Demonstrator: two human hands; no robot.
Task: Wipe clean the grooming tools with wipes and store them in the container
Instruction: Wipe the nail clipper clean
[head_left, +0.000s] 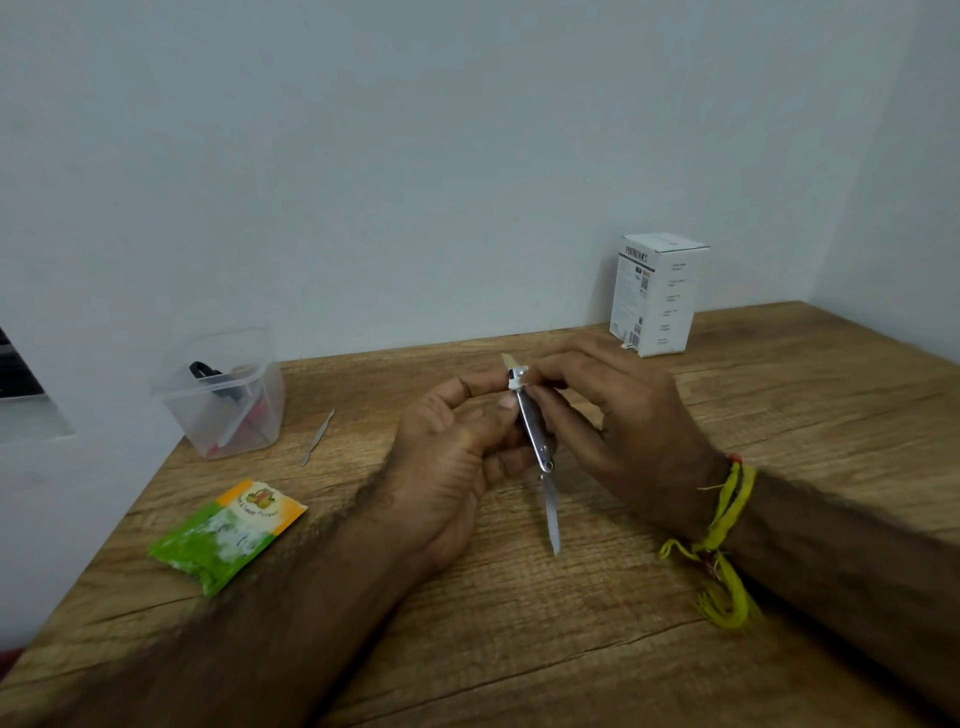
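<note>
Both hands hold a metal nail clipper (532, 426) above the middle of the wooden table (519, 623). My left hand (447, 457) grips its body from the left, and my right hand (618, 415) pinches its top end, where a small white piece shows. A thin file blade (551, 514) hangs down from the clipper's lower end. The clear plastic container (221, 395) stands at the back left with black and red tools inside. A green and orange wipes packet (228, 532) lies at the left. A slim metal tool (318, 437) rests on the table beside the container.
A white cardboard box (657, 293) stands upright at the back right against the wall. The table meets walls at the back and right. A yellow thread band (719, 535) is tied around my right wrist.
</note>
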